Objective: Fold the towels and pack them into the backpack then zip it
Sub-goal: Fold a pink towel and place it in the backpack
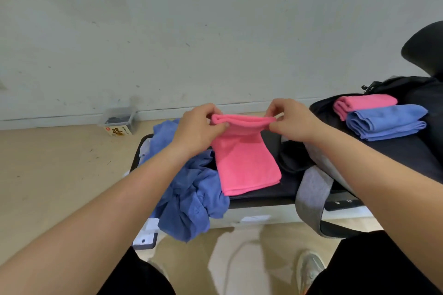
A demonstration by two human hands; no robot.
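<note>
A pink towel (244, 160) hangs folded in front of me, its lower edge resting on the dark bench (275, 189). My left hand (199, 129) pinches its top left corner and my right hand (291, 120) pinches its top right corner. Several unfolded blue towels (191, 199) lie in a heap at the bench's left end, spilling over its front edge. On the right, a folded pink towel (364, 103) and a folded blue towel (386, 122) lie on the black backpack (417, 151). The backpack's grey strap (311, 196) hangs over the bench front.
A clear plastic box (119, 122) with a yellow label stands on the wooden floor by the white wall. A black chair back (424, 50) rises at the far right. My legs and one grey shoe (309, 270) are below the bench.
</note>
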